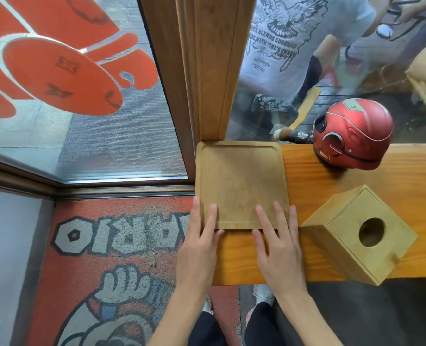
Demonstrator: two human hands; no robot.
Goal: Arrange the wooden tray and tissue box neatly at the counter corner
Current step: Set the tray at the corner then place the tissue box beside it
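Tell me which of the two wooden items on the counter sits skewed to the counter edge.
The tissue box, the cube with the round hole on top, sits turned corner-on. The flat wooden tray lies square in the corner, under both hands' fingertips.

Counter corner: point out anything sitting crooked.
The square wooden tissue box with the round hole sits rotated diagonally to the orange wooden counter, one corner overhanging the near edge. The flat square wooden tray lies square in the corner.

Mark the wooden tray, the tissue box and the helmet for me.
wooden tray (pixel 242 181): head view, bare middle of its floor.
tissue box (pixel 349 218): head view, top face beside the round hole.
helmet (pixel 356 128): head view, red shell.
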